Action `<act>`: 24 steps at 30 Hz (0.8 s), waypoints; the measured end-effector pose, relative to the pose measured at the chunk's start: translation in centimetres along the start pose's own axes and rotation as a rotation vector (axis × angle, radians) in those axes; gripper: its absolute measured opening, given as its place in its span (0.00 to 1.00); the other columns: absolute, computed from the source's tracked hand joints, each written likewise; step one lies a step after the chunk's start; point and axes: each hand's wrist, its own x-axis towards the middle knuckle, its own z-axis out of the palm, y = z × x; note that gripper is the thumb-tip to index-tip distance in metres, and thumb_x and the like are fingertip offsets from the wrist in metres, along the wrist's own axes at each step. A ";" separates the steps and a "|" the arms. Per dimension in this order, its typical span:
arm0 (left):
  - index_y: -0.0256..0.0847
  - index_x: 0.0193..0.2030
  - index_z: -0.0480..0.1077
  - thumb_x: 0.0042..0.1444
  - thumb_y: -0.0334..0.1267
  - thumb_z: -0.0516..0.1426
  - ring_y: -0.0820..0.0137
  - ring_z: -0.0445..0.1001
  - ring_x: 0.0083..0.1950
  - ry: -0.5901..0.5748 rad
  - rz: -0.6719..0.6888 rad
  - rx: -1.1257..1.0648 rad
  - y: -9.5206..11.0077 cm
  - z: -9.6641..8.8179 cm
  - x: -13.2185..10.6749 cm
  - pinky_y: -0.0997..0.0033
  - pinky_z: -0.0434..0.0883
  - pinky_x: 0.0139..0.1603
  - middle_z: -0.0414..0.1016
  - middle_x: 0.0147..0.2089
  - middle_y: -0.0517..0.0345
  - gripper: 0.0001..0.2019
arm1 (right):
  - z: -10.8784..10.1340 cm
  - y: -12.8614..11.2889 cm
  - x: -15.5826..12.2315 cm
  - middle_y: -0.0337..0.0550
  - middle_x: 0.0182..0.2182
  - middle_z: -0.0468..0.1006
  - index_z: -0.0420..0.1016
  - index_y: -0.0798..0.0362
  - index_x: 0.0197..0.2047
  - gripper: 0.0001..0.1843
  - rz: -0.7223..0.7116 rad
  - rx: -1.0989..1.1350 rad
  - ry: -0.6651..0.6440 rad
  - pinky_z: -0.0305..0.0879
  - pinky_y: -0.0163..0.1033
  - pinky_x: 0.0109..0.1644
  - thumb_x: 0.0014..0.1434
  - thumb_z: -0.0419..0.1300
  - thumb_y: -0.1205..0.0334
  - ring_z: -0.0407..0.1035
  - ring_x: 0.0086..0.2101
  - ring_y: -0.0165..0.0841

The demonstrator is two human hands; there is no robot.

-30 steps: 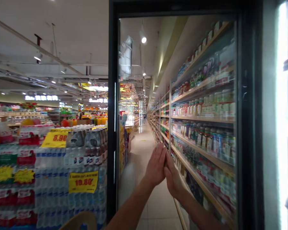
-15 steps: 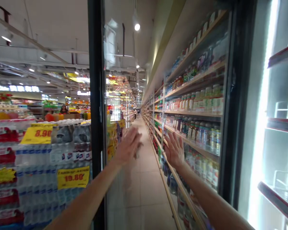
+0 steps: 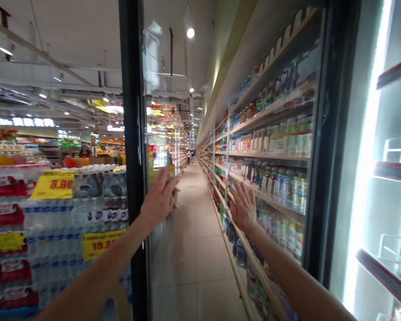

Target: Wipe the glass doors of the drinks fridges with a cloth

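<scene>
A glass door (image 3: 200,263) with a black frame stands in front of me. On its left half, my left hand (image 3: 158,198) lies against or close to the pane, fingers bent over a pale, crumpled thing (image 3: 176,198) that may be a cloth; its kind I cannot make out. My right hand (image 3: 243,207) rests on the right half of the pane, fingers spread and holding nothing. Both forearms reach up from the lower corners.
Lit cooler shelves (image 3: 392,171) stand close on my right. Behind the glass show shelves of bottles (image 3: 270,138) and a tiled aisle. Stacked bottle packs (image 3: 50,249) with yellow price signs (image 3: 53,185) are at left. A distant person (image 3: 84,151) stands behind them.
My left hand has moved left across the pane, toward the door's left frame, together with the pale thing. My right hand has stayed in nearly the same place.
</scene>
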 end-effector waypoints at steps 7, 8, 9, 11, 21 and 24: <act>0.49 0.58 0.63 0.54 0.30 0.52 0.69 0.52 0.69 -0.237 0.486 -0.180 3.0 0.6 -8.7 0.63 0.61 0.65 0.62 0.64 0.59 0.24 | 0.2 0.1 -0.1 0.46 0.64 0.59 0.48 0.48 0.67 0.32 0.001 0.009 -0.012 0.40 0.53 0.68 0.61 0.49 0.67 0.42 0.66 0.37; 0.49 0.57 0.64 0.54 0.30 0.52 0.69 0.53 0.68 -0.246 0.509 -0.191 2.9 0.6 -8.7 0.65 0.61 0.65 0.63 0.63 0.60 0.23 | 0.2 0.1 -0.1 0.46 0.64 0.59 0.48 0.49 0.67 0.32 -0.003 0.008 -0.011 0.40 0.53 0.68 0.61 0.49 0.67 0.42 0.66 0.37; 0.48 0.58 0.64 0.54 0.29 0.51 0.69 0.53 0.68 -0.218 0.456 -0.182 2.5 0.4 -8.0 0.64 0.61 0.65 0.63 0.64 0.58 0.24 | 0.2 0.2 -0.1 0.46 0.64 0.59 0.48 0.49 0.67 0.32 -0.006 0.007 -0.009 0.40 0.53 0.68 0.61 0.49 0.67 0.42 0.66 0.37; 0.44 0.62 0.58 0.53 0.27 0.50 0.63 0.50 0.70 -0.089 0.177 -0.113 1.0 0.1 -5.2 0.56 0.61 0.65 0.57 0.66 0.51 0.28 | 0.2 0.2 -0.1 0.46 0.64 0.59 0.48 0.49 0.67 0.32 -0.008 0.005 -0.006 0.40 0.53 0.68 0.61 0.49 0.67 0.42 0.66 0.37; 0.43 0.66 0.50 0.53 0.28 0.50 0.64 0.52 0.69 -0.235 0.379 -0.129 -0.7 -0.3 -1.1 0.59 0.60 0.66 0.56 0.67 0.49 0.32 | 0.1 -0.1 0.0 0.45 0.64 0.58 0.53 0.48 0.66 0.30 -0.009 0.007 0.024 0.39 0.52 0.69 0.60 0.50 0.68 0.44 0.66 0.37; 0.38 0.68 0.45 0.54 0.27 0.48 0.60 0.46 0.71 0.019 -0.054 -0.039 -2.2 -0.9 2.1 0.52 0.57 0.67 0.48 0.70 0.43 0.33 | 0.2 -0.1 0.0 0.46 0.64 0.59 0.56 0.50 0.64 0.28 -0.013 -0.004 0.035 0.40 0.52 0.69 0.60 0.50 0.68 0.44 0.66 0.37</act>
